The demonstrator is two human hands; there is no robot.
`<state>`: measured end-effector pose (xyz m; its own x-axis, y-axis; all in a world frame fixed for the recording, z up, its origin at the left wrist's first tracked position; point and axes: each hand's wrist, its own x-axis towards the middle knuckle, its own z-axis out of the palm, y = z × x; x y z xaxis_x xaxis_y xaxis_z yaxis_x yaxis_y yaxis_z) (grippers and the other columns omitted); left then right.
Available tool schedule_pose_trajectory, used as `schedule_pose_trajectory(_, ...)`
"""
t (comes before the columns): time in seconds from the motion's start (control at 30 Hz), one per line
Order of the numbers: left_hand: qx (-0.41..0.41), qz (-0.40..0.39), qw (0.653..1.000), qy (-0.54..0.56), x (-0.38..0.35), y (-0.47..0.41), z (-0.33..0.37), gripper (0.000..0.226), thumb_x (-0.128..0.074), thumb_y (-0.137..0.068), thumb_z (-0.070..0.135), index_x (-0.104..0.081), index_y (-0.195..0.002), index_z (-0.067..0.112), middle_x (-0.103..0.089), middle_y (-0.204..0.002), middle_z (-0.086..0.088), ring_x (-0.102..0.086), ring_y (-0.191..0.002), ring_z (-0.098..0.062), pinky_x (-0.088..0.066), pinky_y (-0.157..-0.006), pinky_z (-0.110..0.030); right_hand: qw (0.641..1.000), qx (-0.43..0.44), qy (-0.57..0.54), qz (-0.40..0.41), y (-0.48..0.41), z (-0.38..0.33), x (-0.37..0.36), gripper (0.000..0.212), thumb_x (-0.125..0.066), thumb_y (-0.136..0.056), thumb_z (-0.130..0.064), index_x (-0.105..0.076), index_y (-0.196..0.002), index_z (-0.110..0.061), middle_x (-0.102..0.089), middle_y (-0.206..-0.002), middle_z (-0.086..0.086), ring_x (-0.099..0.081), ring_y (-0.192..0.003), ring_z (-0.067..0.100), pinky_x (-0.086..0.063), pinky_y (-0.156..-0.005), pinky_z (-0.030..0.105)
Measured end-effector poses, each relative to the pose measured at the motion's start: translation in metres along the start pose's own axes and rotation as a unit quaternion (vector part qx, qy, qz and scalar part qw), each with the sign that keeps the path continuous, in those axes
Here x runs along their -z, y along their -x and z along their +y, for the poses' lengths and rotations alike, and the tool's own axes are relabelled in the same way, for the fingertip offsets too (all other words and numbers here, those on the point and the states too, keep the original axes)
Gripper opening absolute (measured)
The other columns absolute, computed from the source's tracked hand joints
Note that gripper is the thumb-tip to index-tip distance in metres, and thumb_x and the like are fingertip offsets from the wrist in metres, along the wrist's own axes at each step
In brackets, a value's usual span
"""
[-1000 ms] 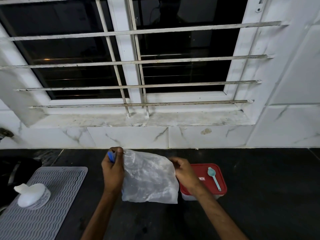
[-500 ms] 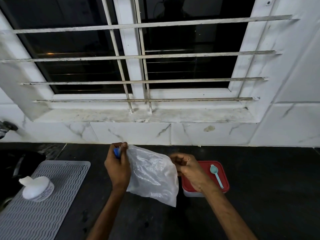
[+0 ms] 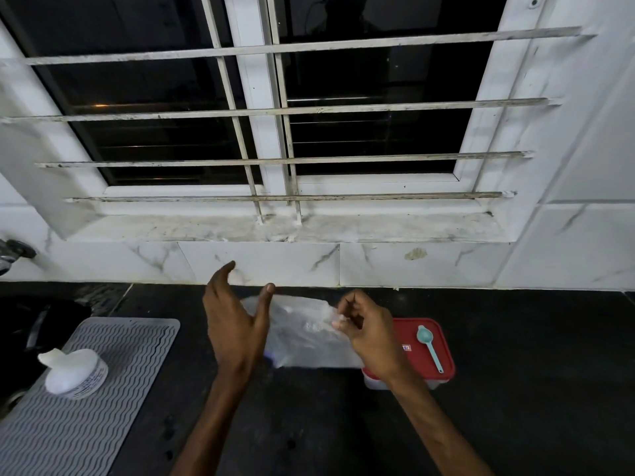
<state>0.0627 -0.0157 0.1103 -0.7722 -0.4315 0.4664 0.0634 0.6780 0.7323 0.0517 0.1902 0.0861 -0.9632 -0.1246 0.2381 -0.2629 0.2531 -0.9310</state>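
Nearest to me, on the left, a grey rubber mat (image 3: 89,417) with wavy ribs lies flat on the dark, slightly shiny stone tabletop (image 3: 532,389). A small white plastic bottle (image 3: 74,372), round and smooth, rests on this mat.

Further on, my two hands are over the tabletop with a thin plastic bag (image 3: 302,334) between them. The bag is clear but cloudy and full of wrinkles, with a soft, roughly rectangular shape. My left hand (image 3: 237,324) is released, the fingers straight and the thumb spread; it stands in front of the left edge of the bag, and I cannot tell if it touches it. My right hand (image 3: 369,331) has the fingers curled and pinches the right upper edge of the bag. I cannot tell if the bottom of the bag rests on the tabletop.

Just behind my right wrist stands a rectangular box (image 3: 445,352) with a red lid and rounded corners, and a small light-blue plastic spoon (image 3: 429,347) lies on this lid.

Behind all this come glossy white wall tiles (image 3: 261,262) with grey marble veins, then a stained window sill (image 3: 378,228), and flat painted metal bars (image 3: 343,159) in front of the dark glass.
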Motion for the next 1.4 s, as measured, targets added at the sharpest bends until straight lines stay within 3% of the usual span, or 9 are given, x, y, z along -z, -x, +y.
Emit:
schedule_pose_trajectory(0.1, -0.162, -0.035, 0.985, -0.053, -0.001, 0.002, 0.016, 0.033, -0.059, -0.092, 0.040, -0.063, -0.120, 0.022, -0.050, -0.135, -0.002, -0.048, -0.120, -0.015, -0.048, -0.089, -0.033, 0.996, 0.054, 0.068, 0.008, -0.002, 0.000, -0.003, 0.032, -0.078, -0.077, -0.003, -0.054, -0.090, -0.021, -0.062, -0.090, -0.005, -0.062, -0.085, 0.010, -0.055, -0.074, 0.028)
schedule_pose_trajectory(0.2, -0.225, -0.165, 0.960, 0.004, -0.013, 0.010, 0.025, 0.012, -0.063, -0.093, 0.027, -0.070, -0.103, 0.026, -0.058, -0.111, 0.011, -0.058, -0.101, -0.004, -0.055, -0.073, -0.032, 0.989, 0.106, 0.098, 0.031, -0.005, -0.003, -0.007, 0.032, -0.079, -0.076, -0.004, -0.052, -0.087, -0.015, -0.056, -0.084, -0.003, -0.059, -0.079, 0.012, -0.055, -0.069, 0.029)
schedule_pose_trajectory(0.37, -0.189, -0.222, 0.956, -0.010, -0.024, 0.013, 0.014, 0.010, -0.064, -0.092, 0.029, -0.072, -0.097, 0.032, -0.064, -0.102, 0.019, -0.060, -0.092, -0.001, -0.054, -0.068, -0.028, 0.984, 0.137, 0.106, 0.035, 0.000, -0.006, -0.005, 0.028, -0.076, -0.080, -0.003, -0.051, -0.086, -0.015, -0.058, -0.083, -0.003, -0.060, -0.079, 0.007, -0.052, -0.067, 0.016)
schedule_pose_trajectory(0.53, -0.181, -0.258, 0.947, -0.060, -0.020, 0.008, 0.012, 0.014, -0.061, -0.092, 0.027, -0.072, -0.097, 0.033, -0.068, -0.099, 0.018, -0.061, -0.088, -0.001, -0.049, -0.070, -0.020, 0.971, 0.190, 0.133, 0.055, 0.003, -0.001, -0.005, 0.024, -0.069, -0.082, 0.007, -0.051, -0.081, -0.009, -0.055, -0.082, -0.003, -0.056, -0.078, 0.006, -0.052, -0.065, 0.030)
schedule_pose_trajectory(0.73, -0.172, -0.298, 0.935, -0.082, -0.015, 0.004, 0.019, 0.015, -0.067, -0.089, 0.028, -0.074, -0.101, 0.032, -0.060, -0.103, 0.016, -0.057, -0.089, 0.000, -0.053, -0.071, -0.028, 0.956, 0.252, 0.135, 0.070, 0.004, 0.001, -0.010, 0.022, -0.058, -0.085, 0.013, -0.048, -0.076, -0.005, -0.056, -0.083, 0.004, -0.060, -0.079, 0.018, -0.053, -0.066, 0.035)
schedule_pose_trajectory(0.97, -0.133, -0.429, 0.892, 0.043, -0.014, 0.003, 0.015, 0.007, -0.057, -0.087, 0.023, -0.062, -0.090, 0.024, -0.054, -0.097, 0.009, -0.058, -0.085, -0.008, -0.053, -0.076, -0.035, 0.951, 0.284, 0.102, 0.064, 0.002, -0.007, -0.010, 0.032, -0.065, -0.081, 0.014, -0.046, -0.080, -0.012, -0.057, -0.084, 0.004, -0.061, -0.079, 0.016, -0.053, -0.068, 0.032)
schedule_pose_trajectory(1.13, -0.052, -0.272, 0.947, 0.161, -0.007, -0.004, -0.009, 0.006, -0.052, -0.093, 0.024, -0.055, -0.089, 0.020, -0.055, -0.089, 0.001, -0.053, -0.079, -0.008, -0.045, -0.070, -0.021, 0.990, 0.090, 0.109, -0.017, -0.015, -0.002, 0.016, 0.037, -0.082, -0.076, -0.017, -0.054, -0.101, -0.020, -0.060, -0.087, -0.008, -0.060, -0.077, 0.008, -0.053, -0.069, 0.021)
schedule_pose_trajectory(1.3, 0.062, -0.195, 0.938, 0.279, -0.013, 0.000, -0.012, 0.016, -0.044, -0.103, 0.020, -0.052, -0.093, 0.011, -0.050, -0.086, 0.001, -0.046, -0.078, -0.004, -0.041, -0.074, -0.016, 0.997, 0.002, 0.000, -0.081, -0.019, 0.001, 0.019, 0.045, -0.081, -0.074, -0.030, -0.064, -0.113, -0.016, -0.068, -0.107, -0.006, -0.063, -0.094, -0.002, -0.050, -0.083, 0.013)
schedule_pose_trajectory(1.4, 0.124, -0.133, 0.934, 0.306, -0.021, 0.000, -0.017, 0.015, -0.042, -0.104, 0.016, -0.052, -0.094, 0.012, -0.048, -0.086, -0.001, -0.044, -0.078, -0.006, -0.040, -0.075, -0.022, 0.987, -0.076, -0.061, -0.124, -0.016, 0.014, 0.014, 0.059, -0.077, -0.072, -0.050, -0.062, -0.120, -0.019, -0.070, -0.114, -0.003, -0.066, -0.107, 0.010, -0.054, -0.091, 0.029)
